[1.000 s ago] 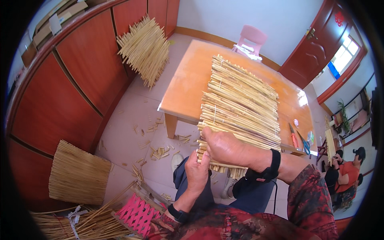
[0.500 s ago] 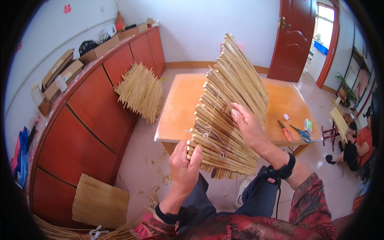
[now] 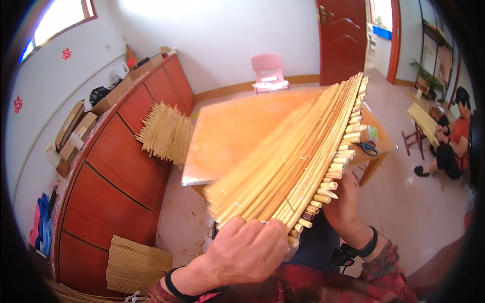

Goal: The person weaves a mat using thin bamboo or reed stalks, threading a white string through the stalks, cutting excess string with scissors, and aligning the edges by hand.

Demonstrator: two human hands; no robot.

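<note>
My left hand [image 3: 247,247] grips the near edge of a mat of straw-coloured reeds [image 3: 283,161] tied with thin white string, which is held slanted in the air over the near part of the orange table [image 3: 222,126]. My right hand [image 3: 341,204] holds the mat at its right side, fingers partly hidden behind the cut reed ends. Blue scissors [image 3: 369,149] and a small green-and-white box [image 3: 372,132] lie on the table beyond the mat.
Red cabinets [image 3: 106,192] line the left, carrying boxes; reed mats [image 3: 161,136] lean against them. Reed offcuts litter the floor. A pink chair [image 3: 265,68] stands by the back wall near a red door [image 3: 341,40]. A seated person [image 3: 457,146] holds another mat at the right.
The mat has been lifted off the table and swung over, its cut ends now along the right. My left hand has moved right, my right hand partly behind the mat. The view has tilted up.
</note>
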